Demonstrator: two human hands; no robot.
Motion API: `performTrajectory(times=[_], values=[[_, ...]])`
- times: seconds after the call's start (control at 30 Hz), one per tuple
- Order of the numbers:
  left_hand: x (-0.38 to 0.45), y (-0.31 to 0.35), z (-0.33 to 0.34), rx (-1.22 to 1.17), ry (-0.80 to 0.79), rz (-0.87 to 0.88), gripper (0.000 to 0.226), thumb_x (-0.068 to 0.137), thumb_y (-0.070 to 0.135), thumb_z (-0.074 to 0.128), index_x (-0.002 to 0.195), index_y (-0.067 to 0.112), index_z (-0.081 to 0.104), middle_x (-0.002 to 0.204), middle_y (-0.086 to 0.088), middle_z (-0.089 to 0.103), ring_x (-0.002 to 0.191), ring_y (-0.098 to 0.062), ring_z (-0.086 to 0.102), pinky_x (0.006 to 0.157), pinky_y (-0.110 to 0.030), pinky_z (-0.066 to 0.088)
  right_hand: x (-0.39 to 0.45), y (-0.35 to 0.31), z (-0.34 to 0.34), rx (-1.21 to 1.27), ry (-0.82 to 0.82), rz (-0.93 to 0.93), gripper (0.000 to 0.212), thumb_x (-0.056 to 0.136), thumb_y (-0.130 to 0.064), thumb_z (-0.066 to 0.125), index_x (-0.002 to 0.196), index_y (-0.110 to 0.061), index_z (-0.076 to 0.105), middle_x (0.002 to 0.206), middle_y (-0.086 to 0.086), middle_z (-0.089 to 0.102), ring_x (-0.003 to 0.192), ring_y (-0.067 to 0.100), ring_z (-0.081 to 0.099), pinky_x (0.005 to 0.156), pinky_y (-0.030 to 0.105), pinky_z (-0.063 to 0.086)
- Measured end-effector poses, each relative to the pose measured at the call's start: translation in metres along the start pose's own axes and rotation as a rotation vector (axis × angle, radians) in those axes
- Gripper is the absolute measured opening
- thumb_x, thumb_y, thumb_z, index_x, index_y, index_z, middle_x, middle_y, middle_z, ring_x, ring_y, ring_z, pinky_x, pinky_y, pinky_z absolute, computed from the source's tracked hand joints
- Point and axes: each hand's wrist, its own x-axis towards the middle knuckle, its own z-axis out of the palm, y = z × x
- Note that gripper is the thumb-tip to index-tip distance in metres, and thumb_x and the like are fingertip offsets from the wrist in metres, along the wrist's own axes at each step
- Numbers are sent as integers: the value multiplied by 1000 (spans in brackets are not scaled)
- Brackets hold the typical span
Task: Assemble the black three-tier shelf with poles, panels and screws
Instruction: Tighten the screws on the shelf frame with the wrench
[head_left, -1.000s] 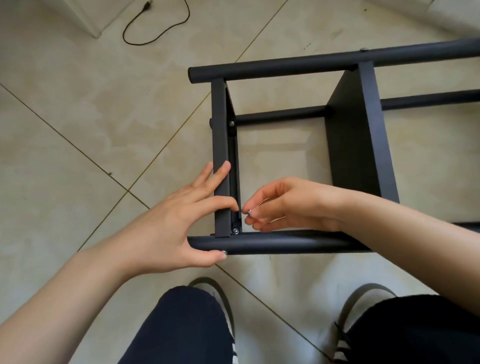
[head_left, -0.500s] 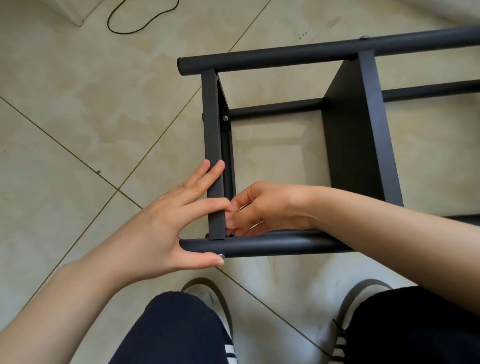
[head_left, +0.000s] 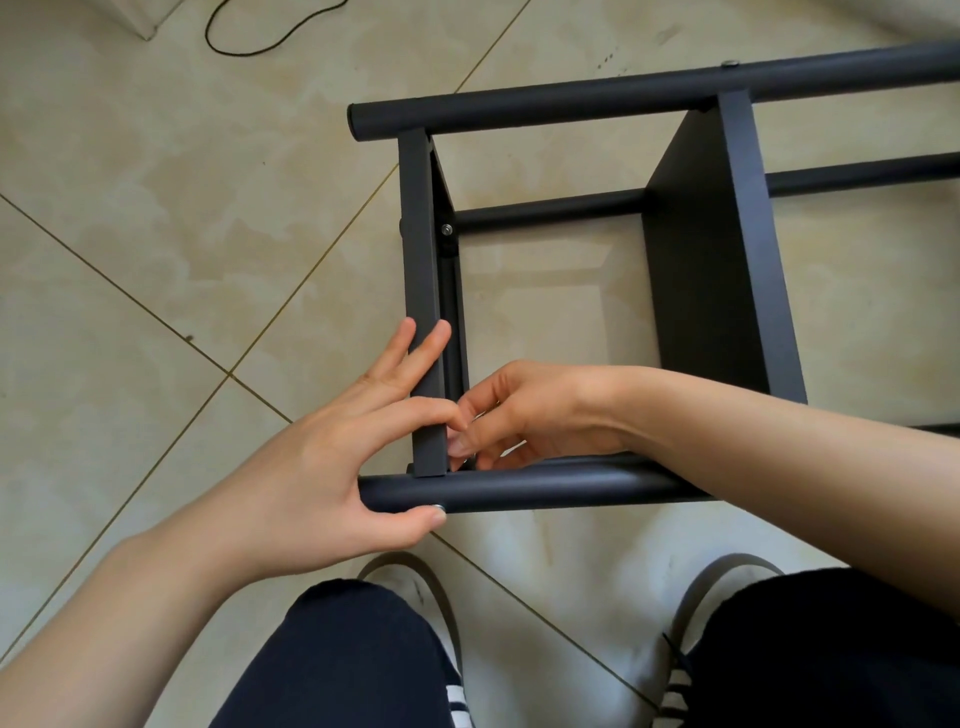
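Black metal three-tier shelf (head_left: 571, 483): we brace its end panel (head_left: 423, 291) with our spread left hand (head_left: 332, 467), thumb pressing a silver screw head (head_left: 438, 507); right hand (head_left: 519, 415) pinches a small fastener just inside, next needing tightening

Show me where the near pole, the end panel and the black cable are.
near pole (head_left: 545, 486), head view, middle of its top side
end panel (head_left: 423, 260), head view, its upper edge
black cable (head_left: 249, 51), head view, bottom of its loop

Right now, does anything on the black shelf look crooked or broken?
Nothing stands out. The end panel sits square between the near pole and far pole, and the second panel runs parallel to it. The shelf just lies on its side while both hands work at the near corner.
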Motion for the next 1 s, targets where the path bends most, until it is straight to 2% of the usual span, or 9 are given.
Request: performTrajectory(times=[0.2,0.27,0.37,0.53,0.63,0.7,0.8,0.9,1.0], values=[[1,-1,-3,-23,-25,-18,55,75,33,81,122,46,57,162,33,3,151,3,-4,105,-20,24,3,2,3,-17,-32,12,18,91,-15,68,76,-23,75,80,-2,72,71,9,63,74,24,52],[0,-1,-2,-11,-23,-20,61,75,31,83,128,47,56,162,33,3,151,4,-4,104,-19,23,4,3,3,-4,-41,28,12,92,-15,67,83,-18,74,83,-1,71,75,13,61,77,26,50],[0,-3,-2,-6,-14,-25,75,75,24,86,138,47,51,163,32,3,151,3,-3,106,-18,22,5,2,1,36,-81,61,17,92,-13,66,78,-19,73,83,1,70,77,16,61,79,27,51],[1,-5,1,8,0,-15,83,75,23,87,144,44,45,164,29,3,152,0,-2,109,-19,20,5,2,-2,28,-102,84,13,92,-13,65,81,-17,72,84,2,70,77,16,62,79,28,52],[0,-7,2,3,6,-5,84,75,24,87,145,45,44,164,29,3,152,0,-2,110,-21,18,6,3,-1,22,-88,70,19,92,-12,66,75,-19,73,81,1,70,73,13,62,73,24,53],[0,-7,2,7,10,-1,86,75,23,87,145,46,43,164,29,2,152,0,-2,111,-16,18,6,3,0,24,-83,75,19,91,-12,66,75,-18,73,82,1,70,75,14,63,74,25,53],[1,-7,3,7,17,6,83,75,28,85,145,45,43,164,29,2,152,1,-3,108,0,14,7,3,3,16,-70,94,10,93,-13,64,85,-9,68,91,10,64,89,23,59,87,32,49],[1,-6,4,17,25,10,79,74,35,77,145,44,44,164,29,3,152,1,-2,110,-14,19,9,3,7,-12,-43,112,9,96,-13,61,92,-6,65,87,10,60,82,21,57,84,31,47],[1,-6,4,15,27,8,80,73,36,76,146,44,43,164,29,4,152,0,-1,108,-19,22,9,0,8,-40,-37,123,16,95,-14,60,81,-10,66,79,5,60,71,15,57,76,28,48]])
